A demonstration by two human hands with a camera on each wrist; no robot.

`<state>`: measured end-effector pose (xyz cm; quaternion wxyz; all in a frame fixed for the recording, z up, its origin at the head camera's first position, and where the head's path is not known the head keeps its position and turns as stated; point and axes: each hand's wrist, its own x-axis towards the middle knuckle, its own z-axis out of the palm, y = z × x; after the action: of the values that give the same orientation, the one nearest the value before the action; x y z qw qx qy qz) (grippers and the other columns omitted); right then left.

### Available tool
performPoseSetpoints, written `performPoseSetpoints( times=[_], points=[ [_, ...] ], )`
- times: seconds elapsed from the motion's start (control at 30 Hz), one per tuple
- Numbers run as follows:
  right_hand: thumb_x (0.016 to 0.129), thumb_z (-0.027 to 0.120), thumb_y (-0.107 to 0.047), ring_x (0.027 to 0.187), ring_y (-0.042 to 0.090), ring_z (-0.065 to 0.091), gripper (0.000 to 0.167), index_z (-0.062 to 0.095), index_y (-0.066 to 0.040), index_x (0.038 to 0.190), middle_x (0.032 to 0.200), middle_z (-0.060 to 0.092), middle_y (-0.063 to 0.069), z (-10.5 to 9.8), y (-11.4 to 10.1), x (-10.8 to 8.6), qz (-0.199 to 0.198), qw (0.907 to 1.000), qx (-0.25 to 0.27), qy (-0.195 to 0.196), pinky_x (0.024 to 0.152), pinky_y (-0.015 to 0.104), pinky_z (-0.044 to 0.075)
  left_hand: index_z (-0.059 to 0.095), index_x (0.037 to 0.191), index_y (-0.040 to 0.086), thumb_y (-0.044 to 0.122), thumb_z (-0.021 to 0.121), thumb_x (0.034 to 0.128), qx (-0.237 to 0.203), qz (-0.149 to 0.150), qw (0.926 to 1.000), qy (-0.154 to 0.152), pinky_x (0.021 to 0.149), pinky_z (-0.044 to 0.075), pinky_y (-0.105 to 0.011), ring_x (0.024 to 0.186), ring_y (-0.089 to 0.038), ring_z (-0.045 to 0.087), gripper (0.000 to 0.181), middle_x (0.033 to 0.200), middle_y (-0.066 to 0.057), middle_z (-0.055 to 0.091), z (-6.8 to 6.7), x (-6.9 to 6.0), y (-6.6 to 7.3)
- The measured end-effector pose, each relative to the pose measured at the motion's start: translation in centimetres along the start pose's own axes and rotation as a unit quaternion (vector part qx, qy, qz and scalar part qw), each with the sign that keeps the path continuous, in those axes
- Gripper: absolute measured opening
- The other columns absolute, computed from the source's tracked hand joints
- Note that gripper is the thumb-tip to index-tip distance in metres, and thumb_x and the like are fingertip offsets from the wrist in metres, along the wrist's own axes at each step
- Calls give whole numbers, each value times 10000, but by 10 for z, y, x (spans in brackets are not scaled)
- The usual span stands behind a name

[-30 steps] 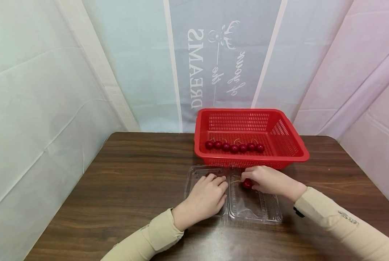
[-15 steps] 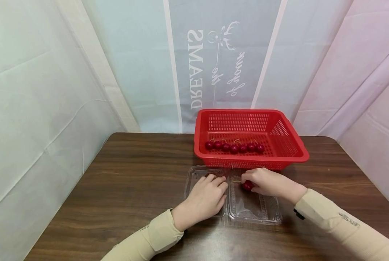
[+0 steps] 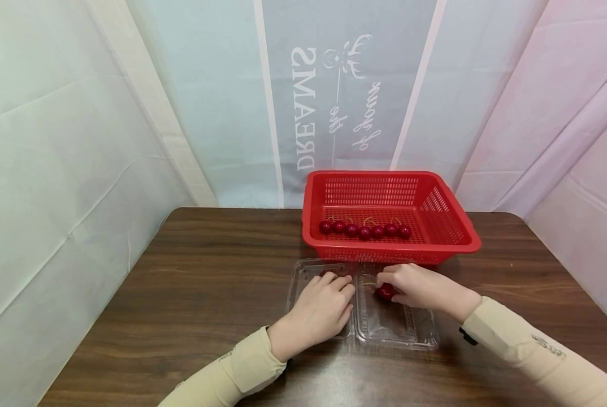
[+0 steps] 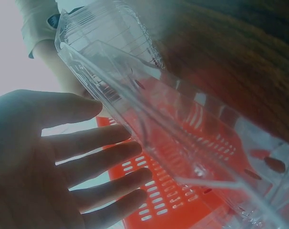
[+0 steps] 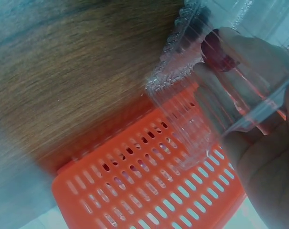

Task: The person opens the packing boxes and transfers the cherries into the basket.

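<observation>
A clear plastic clamshell box (image 3: 395, 333) lies opened flat on the table, with two halves side by side. My right hand (image 3: 417, 287) reaches into its right half and pinches a dark red cherry (image 3: 386, 291), whose thin stem points left. The right wrist view shows the same cherry (image 5: 217, 51) between fingertips, through the clear wall. Over the box's left half lies my left hand (image 3: 324, 302), fingers extended at the rim and gripping nothing. In the left wrist view, its fingers (image 4: 104, 157) are spread beside the clear plastic wall (image 4: 135, 100).
Directly behind the box stands a red perforated basket (image 3: 392, 247). Several cherries (image 3: 364, 232) with stems line up along its near side. The dark wood table (image 3: 207, 294) extends to both sides, and a printed cloth (image 3: 232, 113) hangs behind it.
My right hand has shifted slightly toward me and lower with the cherry between its fingers. The left hand stays in place.
</observation>
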<state>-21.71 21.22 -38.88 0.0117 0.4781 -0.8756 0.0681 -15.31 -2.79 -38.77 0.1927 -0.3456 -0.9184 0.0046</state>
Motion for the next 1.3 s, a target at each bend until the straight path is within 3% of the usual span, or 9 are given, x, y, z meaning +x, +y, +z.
performPoseSetpoints(
  times=[0.2,0.53,0.9,1.13,1.3],
  points=[
    [689,818,-86,771,109,652,289,636,-146,905,857,651,-34,-4,-3,0,-16,10000,-52,9,668,262,535,673,1025,159,305,619,861,-8,-4,10000,-21,749,466,-297,971,-171,580,226,1161,9,659,0,0,0],
    [683,818,-86,675,26,570,293,656,-130,923,835,641,-31,-16,-9,-3,-189,9995,-82,254,602,218,499,674,1016,162,299,623,856,-29,6,10000,6,746,467,-302,967,-174,579,217,1162,7,659,-1,0,-1],
    [698,816,-101,603,-33,464,309,663,-133,964,837,631,-36,-26,-13,-7,-5,9999,-33,163,560,178,460,673,1028,159,296,623,858,-35,0,10000,6,740,458,-295,965,-171,575,224,1160,8,659,0,0,-1],
    [685,831,-126,733,70,636,331,660,-125,970,863,646,-29,-36,-16,-10,-79,9993,-173,318,636,230,531,677,1018,160,284,628,849,-23,-13,10000,72,726,453,-294,942,-173,574,215,1151,9,662,0,1,-2],
    [683,833,-130,715,48,609,343,640,-127,967,850,629,-41,-41,-18,-12,-82,9985,-247,474,622,227,521,678,1023,160,283,628,849,-25,-17,10000,68,721,454,-294,938,-175,577,219,1151,8,662,0,0,-2]
  ],
)
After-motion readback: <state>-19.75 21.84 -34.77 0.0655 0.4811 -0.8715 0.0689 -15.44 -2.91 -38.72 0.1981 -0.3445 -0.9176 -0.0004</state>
